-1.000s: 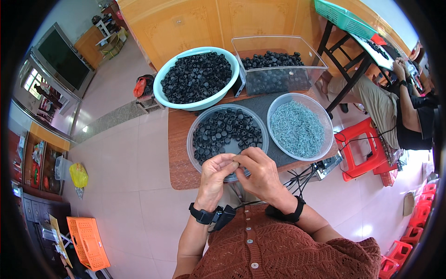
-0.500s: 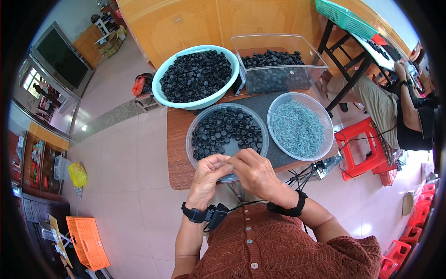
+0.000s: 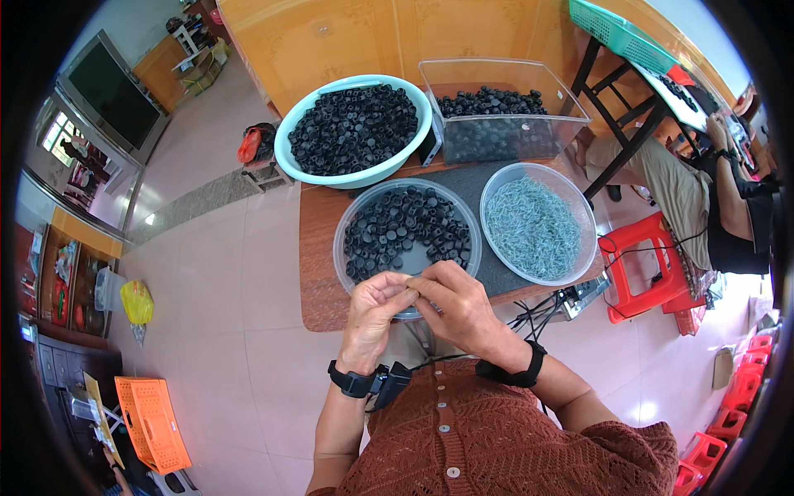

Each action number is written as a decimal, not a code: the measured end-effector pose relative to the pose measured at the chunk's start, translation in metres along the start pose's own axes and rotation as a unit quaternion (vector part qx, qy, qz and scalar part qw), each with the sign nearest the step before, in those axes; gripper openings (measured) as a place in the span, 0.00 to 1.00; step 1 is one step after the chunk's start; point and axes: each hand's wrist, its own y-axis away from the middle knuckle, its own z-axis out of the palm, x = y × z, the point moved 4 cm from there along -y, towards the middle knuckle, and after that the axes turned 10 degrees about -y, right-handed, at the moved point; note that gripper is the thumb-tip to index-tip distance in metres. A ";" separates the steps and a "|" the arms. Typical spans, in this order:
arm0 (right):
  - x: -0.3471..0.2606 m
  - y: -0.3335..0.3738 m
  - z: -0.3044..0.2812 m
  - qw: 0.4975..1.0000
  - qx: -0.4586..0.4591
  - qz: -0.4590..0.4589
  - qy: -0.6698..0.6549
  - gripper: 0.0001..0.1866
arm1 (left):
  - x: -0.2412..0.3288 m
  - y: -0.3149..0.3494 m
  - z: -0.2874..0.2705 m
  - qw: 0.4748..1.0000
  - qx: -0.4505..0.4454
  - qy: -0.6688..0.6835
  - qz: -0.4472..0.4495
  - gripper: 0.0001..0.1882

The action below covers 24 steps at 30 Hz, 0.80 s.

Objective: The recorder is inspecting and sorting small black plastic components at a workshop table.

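My left hand point(image 3: 374, 318) and my right hand point(image 3: 456, 304) meet fingertip to fingertip above the near edge of a round clear tub point(image 3: 338, 240). Both are closed in a pinch. Whatever sits between the fingers is too small or hidden to make out. Small black plastic caps point(image 3: 395, 225) lie in that tub, with part of its bottom showing near my fingers. To its right stands a second clear tub point(image 3: 592, 240), filled with thin pale blue-green screw-like pieces point(image 3: 533, 225).
Behind are a light blue basin point(image 3: 285, 165) heaped with black parts and a clear rectangular bin point(image 3: 517, 136) partly filled with similar ones. All stand on a brown wooden table point(image 3: 318, 289). A red stool point(image 3: 645, 273) and a seated person point(image 3: 695, 182) are at right.
My hands stay joined over the tub, with only a slight shift of the right fingers. The whole view has moved a little.
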 end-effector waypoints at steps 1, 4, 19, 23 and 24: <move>-0.001 0.000 -0.001 1.000 -0.001 0.001 -0.001 0.17 | -0.001 0.001 0.000 1.000 0.000 0.017 0.006 0.09; 0.002 0.003 -0.007 0.993 0.044 0.072 -0.087 0.18 | -0.004 -0.001 0.002 0.995 -0.007 0.101 0.010 0.08; -0.004 0.010 -0.004 0.992 0.115 0.043 -0.030 0.15 | -0.002 0.005 0.018 0.991 0.023 0.117 0.059 0.07; -0.005 0.009 -0.005 0.992 0.112 0.047 -0.037 0.13 | -0.001 0.008 0.022 0.992 0.038 0.086 0.084 0.06; -0.006 0.009 -0.005 0.992 0.111 0.049 -0.039 0.13 | -0.001 0.008 0.023 0.992 0.039 0.091 0.080 0.06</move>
